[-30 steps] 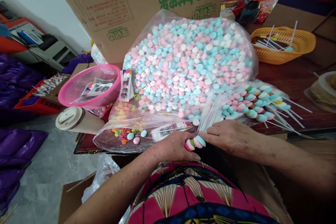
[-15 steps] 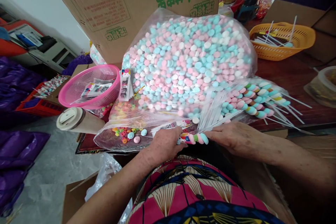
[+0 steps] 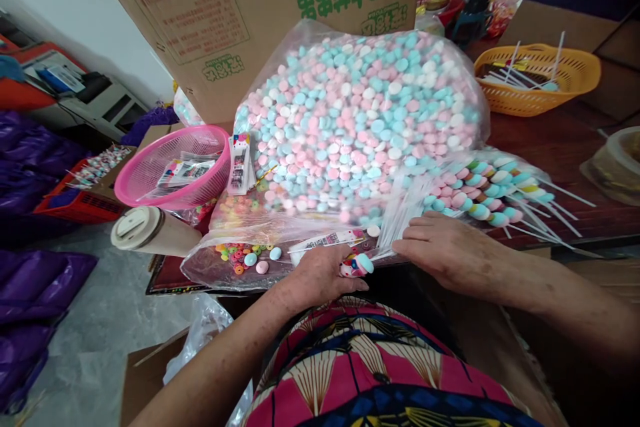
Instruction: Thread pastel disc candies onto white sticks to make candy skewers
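— Since the frame a second ago, what has moved?

— Both hands have shifted: my left hand (image 3: 320, 273) has pulled the candy stick (image 3: 357, 265) closer in, so fewer pieces show past the fingers, and my right hand (image 3: 445, 250) has slid up toward the big candy bag (image 3: 360, 120).

— How is each grip set now?

— Left fingers are curled tight around the candy stick, pinching it; pink, white and blue pieces stick out by the thumb. Right fingers lie flat and loosely together, tips on the thin white stick end just right of the candies. Whether they pinch that stick I cannot tell.

— Where does the candy stick sit relative to the bag?

— Just below the big candy bag's near edge, above my lap, beside the bundle of white sticks (image 3: 405, 213).

— And around the bag?

— Finished candy sticks (image 3: 490, 193) lie at its right, touching it. A pink basket (image 3: 173, 170) sits to its left, an orange basket (image 3: 537, 77) off to its far right, a cardboard box (image 3: 250, 7) behind it. A small bag of ring candies (image 3: 235, 257) lies at its lower left on the surface (image 3: 565, 147).
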A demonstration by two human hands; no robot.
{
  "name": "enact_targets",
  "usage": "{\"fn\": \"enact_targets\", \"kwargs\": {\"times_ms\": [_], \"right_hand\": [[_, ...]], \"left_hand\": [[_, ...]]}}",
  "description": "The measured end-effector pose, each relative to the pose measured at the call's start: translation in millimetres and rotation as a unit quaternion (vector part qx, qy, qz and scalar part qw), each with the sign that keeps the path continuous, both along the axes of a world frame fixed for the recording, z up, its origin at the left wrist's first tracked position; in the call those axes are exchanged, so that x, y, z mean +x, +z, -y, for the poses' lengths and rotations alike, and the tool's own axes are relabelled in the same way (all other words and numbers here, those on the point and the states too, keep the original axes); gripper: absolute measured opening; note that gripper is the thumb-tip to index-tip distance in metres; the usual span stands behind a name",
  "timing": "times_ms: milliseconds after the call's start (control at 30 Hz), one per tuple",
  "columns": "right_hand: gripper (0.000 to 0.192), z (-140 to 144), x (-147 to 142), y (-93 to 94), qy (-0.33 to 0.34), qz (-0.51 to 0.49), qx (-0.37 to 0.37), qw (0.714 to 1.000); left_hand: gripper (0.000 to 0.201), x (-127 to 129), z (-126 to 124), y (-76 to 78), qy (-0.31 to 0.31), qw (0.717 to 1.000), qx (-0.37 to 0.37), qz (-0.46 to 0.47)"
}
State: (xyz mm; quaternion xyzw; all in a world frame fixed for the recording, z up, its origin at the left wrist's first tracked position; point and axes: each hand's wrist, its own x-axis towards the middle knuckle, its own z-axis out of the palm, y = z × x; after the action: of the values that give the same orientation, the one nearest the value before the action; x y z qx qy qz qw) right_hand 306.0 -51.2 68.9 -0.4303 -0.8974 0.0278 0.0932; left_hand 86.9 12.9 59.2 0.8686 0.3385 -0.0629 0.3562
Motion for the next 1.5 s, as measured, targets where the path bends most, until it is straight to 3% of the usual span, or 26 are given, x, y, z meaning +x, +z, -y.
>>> {"fn": "enact_targets", "kwargs": {"times_ms": [200,300,367,433,500,600,700,767,800,867,967,1033,1100,1233,1400,1500], "right_hand": [[0.017,-9,-17,-19.3,-0.018,-0.048,-0.089,0.995],[0.022,-13,-14,-24.9,-0.026,-0.064,-0.146,0.987],[0.025,-14,-7,-24.8,-0.044,-0.072,-0.171,0.982],[0.027,-14,1,-22.7,-0.069,-0.09,-0.191,0.975],[0.028,-13,6,-19.4,-0.075,-0.104,-0.198,0.972],[0.026,-10,11,-11.7,-0.038,-0.09,-0.188,0.977],[0.028,-6,14,-0.9,-0.011,-0.053,-0.176,0.983],[0.029,-2,13,5.8,-0.014,-0.031,-0.175,0.984],[0.028,-1,11,8.4,-0.02,-0.023,-0.177,0.984],[0.026,1,4,11.2,-0.035,-0.003,-0.189,0.981],[0.023,-1,-10,9.8,-0.057,0.021,-0.205,0.977],[0.021,-4,-16,7.3,-0.063,0.03,-0.206,0.976],[0.02,-7,-16,5.8,-0.063,0.037,-0.205,0.976],[0.022,-9,-6,7.0,-0.071,0.039,-0.207,0.975],[0.022,-6,-4,3.0,-0.091,0.014,-0.213,0.973],[0.024,-6,-6,-1.4,-0.099,-0.003,-0.202,0.974]], "left_hand": [[0.029,17,6,-17.5,0.014,0.995,-0.062,0.082],[0.062,11,4,-16.2,0.028,0.986,-0.103,0.13],[0.082,1,3,-11.5,0.02,0.994,-0.065,0.09],[0.07,-10,3,-8.5,0.026,0.999,0.008,0.023],[0.039,-20,3,-9.2,0.04,0.999,0.022,0.004],[0.023,-34,-5,-12.7,0.009,0.986,-0.151,0.076],[0.036,-44,-18,-13.2,-0.022,0.907,-0.405,0.114],[0.041,-45,-23,-11.1,-0.012,0.862,-0.492,0.12],[0.041,-43,-24,-9.6,-0.002,0.858,-0.498,0.125],[0.038,-34,-22,-6.5,0.008,0.886,-0.444,0.131],[0.032,-16,-12,-3.6,-0.022,0.955,-0.27,0.118],[0.032,-8,-7,-3.3,-0.035,0.981,-0.164,0.093],[0.033,-5,-5,-3.3,-0.026,0.99,-0.12,0.075],[0.031,-12,-4,-0.4,0.002,0.993,-0.102,0.065],[0.018,-14,-1,4.7,0.062,0.996,0.059,-0.037],[0.036,-13,-1,6.8,0.029,0.999,0.027,-0.024]]}}
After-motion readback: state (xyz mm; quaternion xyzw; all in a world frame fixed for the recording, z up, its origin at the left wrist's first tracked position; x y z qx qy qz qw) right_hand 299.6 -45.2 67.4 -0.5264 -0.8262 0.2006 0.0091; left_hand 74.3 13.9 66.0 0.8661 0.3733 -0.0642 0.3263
